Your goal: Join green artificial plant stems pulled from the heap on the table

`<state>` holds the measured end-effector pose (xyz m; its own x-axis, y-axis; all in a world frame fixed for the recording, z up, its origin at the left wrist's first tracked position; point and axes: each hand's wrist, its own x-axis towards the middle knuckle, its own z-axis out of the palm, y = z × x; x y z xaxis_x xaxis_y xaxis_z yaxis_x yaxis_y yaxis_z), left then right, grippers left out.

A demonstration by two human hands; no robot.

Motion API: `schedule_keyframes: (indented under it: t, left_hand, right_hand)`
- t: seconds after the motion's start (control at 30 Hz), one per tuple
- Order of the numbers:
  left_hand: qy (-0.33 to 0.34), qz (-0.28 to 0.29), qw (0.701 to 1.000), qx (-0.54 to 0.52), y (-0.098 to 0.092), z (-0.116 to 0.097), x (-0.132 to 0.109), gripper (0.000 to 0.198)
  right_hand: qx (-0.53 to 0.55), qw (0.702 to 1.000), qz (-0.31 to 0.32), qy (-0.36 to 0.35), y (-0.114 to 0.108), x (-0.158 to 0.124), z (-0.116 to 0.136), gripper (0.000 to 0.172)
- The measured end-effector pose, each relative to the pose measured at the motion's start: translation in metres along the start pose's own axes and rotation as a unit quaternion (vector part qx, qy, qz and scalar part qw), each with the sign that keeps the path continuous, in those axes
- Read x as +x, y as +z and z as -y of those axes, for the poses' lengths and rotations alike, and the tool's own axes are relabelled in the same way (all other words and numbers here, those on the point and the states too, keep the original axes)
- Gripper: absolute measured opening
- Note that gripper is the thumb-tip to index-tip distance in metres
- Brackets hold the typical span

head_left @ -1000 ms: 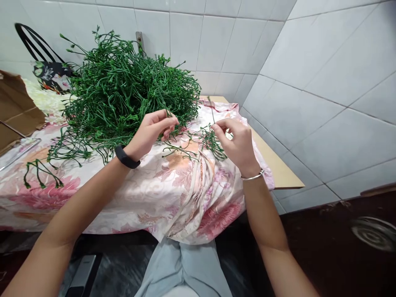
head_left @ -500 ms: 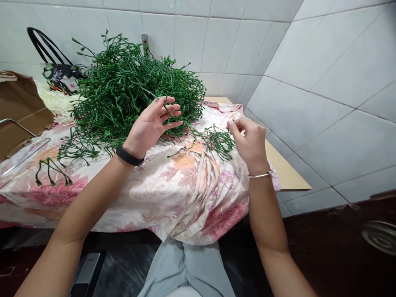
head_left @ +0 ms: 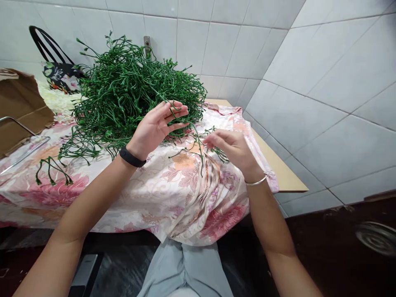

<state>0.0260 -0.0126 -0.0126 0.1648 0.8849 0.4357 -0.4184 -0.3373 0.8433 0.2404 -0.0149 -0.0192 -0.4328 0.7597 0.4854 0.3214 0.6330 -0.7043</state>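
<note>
A big heap of green artificial stems (head_left: 130, 86) lies on the floral cloth (head_left: 154, 185). My left hand (head_left: 157, 128), palm up with a black band on the wrist, is at the heap's front right with a thin green stem (head_left: 198, 142) between thumb and fingers; the stem's end droops to the right. Just right of that stem is my right hand (head_left: 229, 148), a silver bangle on its wrist, fingers drawn together and slightly blurred. Whether anything is in its fingertips cannot be made out. Beneath it, a small bunch of stems (head_left: 220, 154) is partly hidden.
At the left are a brown cardboard box (head_left: 21, 111), a metal wire frame (head_left: 27, 152), pale flowers (head_left: 58, 103) and a black floral bag (head_left: 62, 76). The bare wooden table edge (head_left: 278, 165) shows at right, beside tiled walls. A grey object (head_left: 85, 268) lies below.
My right hand has moved left toward my left hand and over the small bunch. The stem at my left hand now hangs downward. My left hand has shifted slightly right.
</note>
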Motion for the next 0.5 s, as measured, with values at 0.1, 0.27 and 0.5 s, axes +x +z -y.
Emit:
schedule_keyframes:
  t: [0.1, 0.27, 0.5]
  left_hand:
    - [0.002, 0.002, 1.000, 0.007, 0.003, 0.000, -0.002, 0.021]
    - [0.017, -0.021, 0.999, 0.044, 0.003, -0.002, -0.001, 0.021]
    - [0.038, -0.033, 0.996, 0.073, 0.002, -0.005, -0.002, 0.022]
  right_hand:
    - [0.051, 0.993, 0.108, 0.016, 0.013, -0.002, 0.009, 0.025]
    - [0.236, 0.963, 0.117, 0.062, 0.012, -0.002, 0.006, 0.021]
    - [0.414, 0.902, 0.092, 0.080, 0.002, -0.001, -0.001, 0.021]
